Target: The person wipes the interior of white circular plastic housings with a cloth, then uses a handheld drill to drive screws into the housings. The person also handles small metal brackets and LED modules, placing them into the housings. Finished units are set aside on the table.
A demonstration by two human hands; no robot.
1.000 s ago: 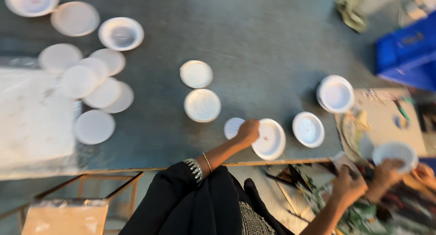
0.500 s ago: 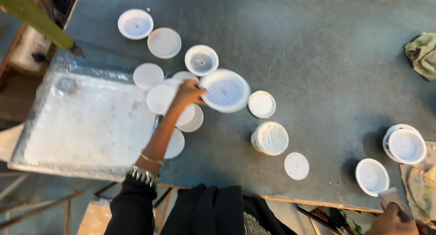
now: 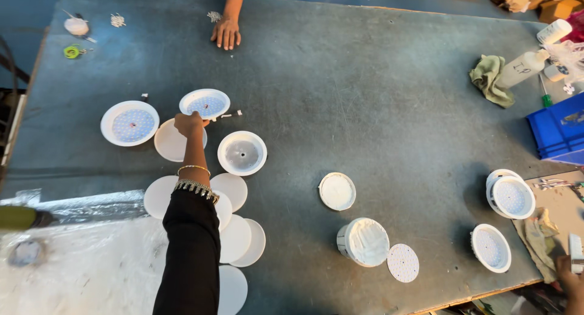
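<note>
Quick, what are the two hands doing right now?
Left hand: closed on the rim of a round white lamp.
Right hand: mostly out of view; holds a small white piece.

left hand (image 3: 190, 124) apparently set round housing (image 3: 205, 104) down

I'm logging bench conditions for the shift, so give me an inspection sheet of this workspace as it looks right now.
Surface: grey worktable, scuffed; clear plastic sheet over its near left corner.
Job's things: round white lamp housing with a dotted disc inside, at the left hand's fingertips; a similar housing beside it; flat white discs overlapping near the forearm.
Clutter: green rag, white bottles, blue bin.
Grippers: left hand closed at the housing's rim; right hand at the frame's lower right edge, grip unclear.
Cables: nothing seen.
Surroundings: another person's hand resting on the far edge.
</note>
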